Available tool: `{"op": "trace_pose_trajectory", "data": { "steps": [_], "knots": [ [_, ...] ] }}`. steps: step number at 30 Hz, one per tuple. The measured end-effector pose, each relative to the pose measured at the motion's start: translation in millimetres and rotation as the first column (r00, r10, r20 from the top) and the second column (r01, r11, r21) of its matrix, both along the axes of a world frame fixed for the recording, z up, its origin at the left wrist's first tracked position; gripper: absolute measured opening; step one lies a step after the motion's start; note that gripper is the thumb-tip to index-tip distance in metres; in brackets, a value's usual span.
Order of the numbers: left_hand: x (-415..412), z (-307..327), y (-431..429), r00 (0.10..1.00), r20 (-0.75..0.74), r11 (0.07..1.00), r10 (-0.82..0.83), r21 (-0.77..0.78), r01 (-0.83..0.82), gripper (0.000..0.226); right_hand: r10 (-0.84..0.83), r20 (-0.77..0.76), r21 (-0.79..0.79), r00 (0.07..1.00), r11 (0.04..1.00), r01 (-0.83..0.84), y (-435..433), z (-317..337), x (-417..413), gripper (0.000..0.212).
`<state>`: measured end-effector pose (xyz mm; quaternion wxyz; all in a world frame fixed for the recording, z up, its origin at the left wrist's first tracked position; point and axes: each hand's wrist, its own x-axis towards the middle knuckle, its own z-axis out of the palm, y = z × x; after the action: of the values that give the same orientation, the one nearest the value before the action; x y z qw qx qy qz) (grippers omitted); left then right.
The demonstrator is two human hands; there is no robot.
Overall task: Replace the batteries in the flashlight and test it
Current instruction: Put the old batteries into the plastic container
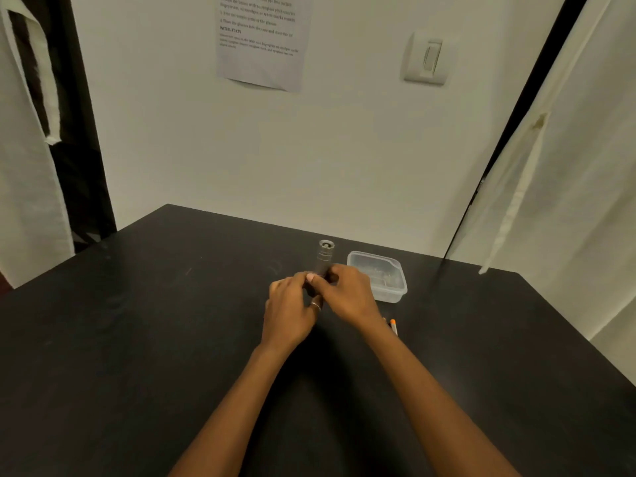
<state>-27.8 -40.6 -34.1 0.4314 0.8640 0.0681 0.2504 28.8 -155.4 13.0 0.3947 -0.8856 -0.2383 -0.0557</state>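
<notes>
A dark metal flashlight (324, 259) is held above the black table (137, 321), its far end tilted up and away from me. My left hand (290, 309) grips the near part of its body; a ring shows on one finger. My right hand (349, 292) closes on the flashlight from the right, fingers touching those of the left hand. The near end of the flashlight is hidden under both hands. Batteries (393, 326) with an orange tip lie on the table just right of my right wrist, partly hidden by it.
A clear plastic container (378, 275) stands right of my hands, near the wall. A printed sheet (261, 39) and a light switch (428, 58) hang on the wall. White curtains (568, 187) hang at both sides.
</notes>
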Motion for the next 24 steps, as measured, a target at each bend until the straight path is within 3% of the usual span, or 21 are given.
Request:
{"op": "trace_pose_trajectory", "data": {
  "steps": [3, 9, 14, 24],
  "knots": [
    [17.4, 13.1, 15.0, 0.996, -0.060, 0.997, 0.071, 0.039, -0.069, 0.025, -0.014, 0.029, -0.053, 0.999, 0.998, 0.015, 20.5, -1.6, 19.9, 0.028],
    [66.0, 20.4, 65.1, 0.968, -0.128, 0.968, 0.217, 0.160, -0.196, 0.033, 0.034, -0.011, -0.058, 0.999, 0.998, -0.035, 72.8, -8.1, 73.7, 0.017],
    [104.6, 16.3, 102.9, 0.963, -0.119, 0.945, 0.242, 0.253, -0.206, 0.034, 0.041, 0.000, -0.050, 0.999, 0.998, -0.041, 113.5, -14.4, 119.1, 0.037],
    [139.5, -3.1, 135.0, 0.952, -0.173, 0.925, 0.254, 0.331, -0.187, 0.026, 0.059, -0.003, -0.080, 0.998, 0.995, -0.059, 141.7, -38.2, 150.4, 0.030]
  ]
}}
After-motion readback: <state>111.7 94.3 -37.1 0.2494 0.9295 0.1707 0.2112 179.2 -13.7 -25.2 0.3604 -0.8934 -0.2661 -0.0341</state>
